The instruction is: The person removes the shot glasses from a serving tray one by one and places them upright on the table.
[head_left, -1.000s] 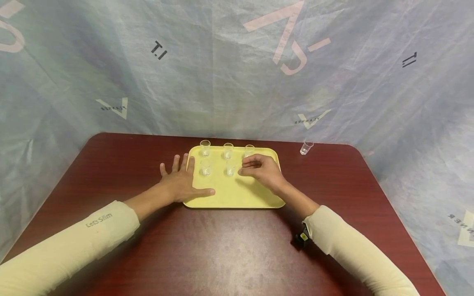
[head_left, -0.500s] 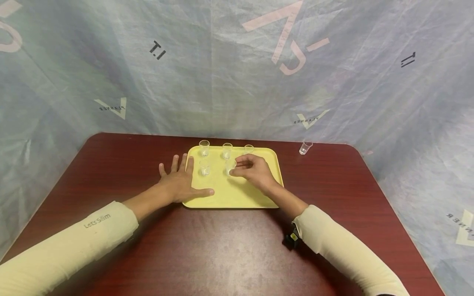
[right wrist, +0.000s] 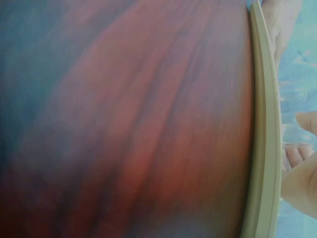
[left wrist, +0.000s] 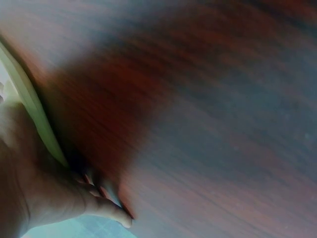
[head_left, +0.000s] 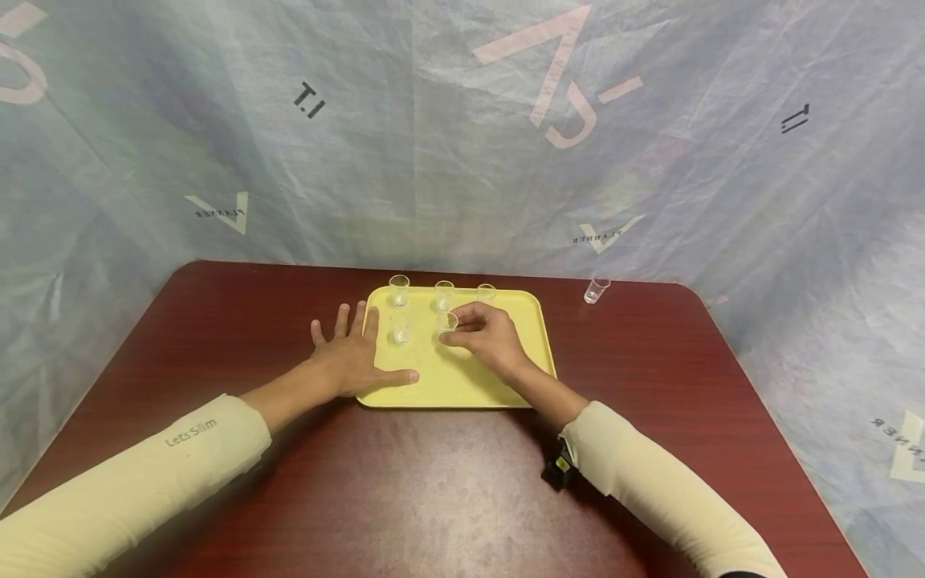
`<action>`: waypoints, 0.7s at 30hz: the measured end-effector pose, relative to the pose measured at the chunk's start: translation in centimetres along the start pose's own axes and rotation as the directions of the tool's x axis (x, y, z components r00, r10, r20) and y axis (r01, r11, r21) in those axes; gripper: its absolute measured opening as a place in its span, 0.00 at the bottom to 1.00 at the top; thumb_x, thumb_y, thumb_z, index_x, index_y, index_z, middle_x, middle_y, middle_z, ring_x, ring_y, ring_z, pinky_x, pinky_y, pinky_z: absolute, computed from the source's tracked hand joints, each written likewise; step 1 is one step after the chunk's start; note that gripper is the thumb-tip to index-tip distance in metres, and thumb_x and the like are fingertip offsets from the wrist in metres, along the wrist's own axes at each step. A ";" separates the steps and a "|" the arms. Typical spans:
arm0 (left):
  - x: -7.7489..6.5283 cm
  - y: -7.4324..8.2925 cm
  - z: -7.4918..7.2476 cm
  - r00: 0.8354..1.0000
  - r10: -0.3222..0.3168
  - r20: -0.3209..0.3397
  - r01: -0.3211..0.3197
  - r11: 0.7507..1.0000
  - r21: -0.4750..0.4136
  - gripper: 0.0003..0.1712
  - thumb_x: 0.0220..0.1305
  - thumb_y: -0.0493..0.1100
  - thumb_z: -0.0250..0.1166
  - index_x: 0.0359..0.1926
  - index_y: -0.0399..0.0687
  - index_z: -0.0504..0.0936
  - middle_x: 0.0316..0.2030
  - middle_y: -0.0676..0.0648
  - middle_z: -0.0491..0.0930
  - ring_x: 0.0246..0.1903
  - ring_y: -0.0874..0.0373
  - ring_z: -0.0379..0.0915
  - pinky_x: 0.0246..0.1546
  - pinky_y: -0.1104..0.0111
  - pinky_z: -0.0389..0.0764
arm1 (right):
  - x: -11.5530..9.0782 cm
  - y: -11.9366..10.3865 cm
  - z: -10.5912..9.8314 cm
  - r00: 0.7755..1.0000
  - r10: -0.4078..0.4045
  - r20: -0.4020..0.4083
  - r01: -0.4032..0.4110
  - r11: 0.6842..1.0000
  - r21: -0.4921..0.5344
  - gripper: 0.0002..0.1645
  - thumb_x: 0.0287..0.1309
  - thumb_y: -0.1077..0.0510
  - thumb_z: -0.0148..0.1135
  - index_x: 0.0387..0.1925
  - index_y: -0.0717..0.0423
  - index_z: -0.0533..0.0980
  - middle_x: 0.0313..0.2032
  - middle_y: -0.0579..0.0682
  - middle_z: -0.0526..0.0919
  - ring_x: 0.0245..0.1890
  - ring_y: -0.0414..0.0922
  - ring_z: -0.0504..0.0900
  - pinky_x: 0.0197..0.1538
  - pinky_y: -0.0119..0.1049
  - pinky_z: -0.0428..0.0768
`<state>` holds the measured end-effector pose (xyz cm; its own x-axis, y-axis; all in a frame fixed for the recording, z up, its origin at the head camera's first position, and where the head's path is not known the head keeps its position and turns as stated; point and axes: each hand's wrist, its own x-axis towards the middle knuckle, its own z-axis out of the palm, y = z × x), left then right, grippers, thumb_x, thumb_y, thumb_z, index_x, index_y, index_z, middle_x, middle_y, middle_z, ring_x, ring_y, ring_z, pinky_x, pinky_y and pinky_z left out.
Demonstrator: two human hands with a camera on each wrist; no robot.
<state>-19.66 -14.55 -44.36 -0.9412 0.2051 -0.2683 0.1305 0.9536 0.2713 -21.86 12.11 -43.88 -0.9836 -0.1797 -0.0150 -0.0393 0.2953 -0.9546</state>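
My left hand (head_left: 350, 357) lies with spread, straight fingers across the left edge of the yellow tray (head_left: 448, 381), thumb over its surface. In the left wrist view this hand (left wrist: 44, 193) touches the tray's rim (left wrist: 37, 111). My right hand (head_left: 487, 339) pinches a clear shot glass (head_left: 447, 323) between thumb and fingers over the tray's middle; the thumb covers its lower part. Left of it stands another shot glass (head_left: 401, 329). Behind are a left glass (head_left: 399, 291), a middle glass (head_left: 444, 296) and a right glass (head_left: 486, 292), the last partly hidden by my right hand.
One more shot glass (head_left: 596, 290) stands on the dark red table (head_left: 448, 482) near its back right edge, off the tray. A grey printed sheet (head_left: 433, 160) hangs behind and beside the table. A black device (head_left: 560, 469) is at my right wrist.
My right hand has moved left across the tray and now pinches the front middle glass. The left hand has stayed in place on the tray's edge.
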 end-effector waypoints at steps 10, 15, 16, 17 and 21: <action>0.4 -0.3 0.2 1.000 -0.001 0.004 0.001 1.000 0.004 0.92 0.55 0.97 0.58 0.92 0.37 0.32 0.92 0.31 0.27 0.91 0.28 0.19 0.80 0.17 0.29 | -0.1 0.0 0.6 1.000 -0.004 0.000 0.004 1.000 -0.005 0.19 0.58 0.61 0.84 0.50 0.58 0.88 0.45 0.51 0.94 0.47 0.45 0.91 0.49 0.32 0.88; 0.3 -0.3 0.1 1.000 0.002 0.002 -0.002 1.000 0.000 0.91 0.55 0.97 0.59 0.92 0.36 0.33 0.92 0.31 0.27 0.91 0.28 0.19 0.80 0.17 0.28 | -0.5 -0.3 0.5 1.000 -0.008 0.007 0.008 1.000 -0.015 0.20 0.58 0.61 0.84 0.51 0.60 0.88 0.47 0.53 0.94 0.47 0.45 0.91 0.49 0.32 0.88; 0.3 -0.3 0.1 1.000 0.002 0.002 -0.002 1.000 0.001 0.91 0.55 0.97 0.58 0.92 0.36 0.33 0.92 0.31 0.27 0.91 0.28 0.19 0.80 0.17 0.28 | -0.5 -0.4 0.4 1.000 -0.008 0.009 0.008 1.000 -0.014 0.20 0.58 0.61 0.84 0.52 0.60 0.88 0.47 0.53 0.94 0.47 0.45 0.91 0.49 0.32 0.88; 0.3 -0.3 0.1 1.000 0.001 0.003 -0.001 1.000 0.001 0.91 0.55 0.97 0.58 0.92 0.36 0.33 0.92 0.31 0.27 0.91 0.28 0.19 0.80 0.17 0.28 | -0.6 -0.4 0.4 1.000 -0.008 0.012 0.009 1.000 -0.013 0.20 0.59 0.60 0.84 0.52 0.60 0.88 0.48 0.53 0.94 0.47 0.45 0.91 0.50 0.32 0.88; 0.3 -0.3 0.1 1.000 0.001 0.004 -0.001 1.000 0.000 0.91 0.55 0.97 0.59 0.92 0.36 0.33 0.92 0.31 0.27 0.91 0.28 0.19 0.80 0.17 0.28 | -1.0 -0.7 0.0 1.000 -0.001 0.028 0.002 1.000 -0.013 0.20 0.59 0.60 0.83 0.53 0.58 0.88 0.50 0.54 0.94 0.49 0.46 0.90 0.52 0.33 0.87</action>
<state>-19.99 -14.76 -44.66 -0.9400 0.2066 -0.2717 0.1313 0.9536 0.2711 -20.85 12.10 -43.22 -0.9782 -0.2064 -0.0220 -0.0434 0.3071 -0.9507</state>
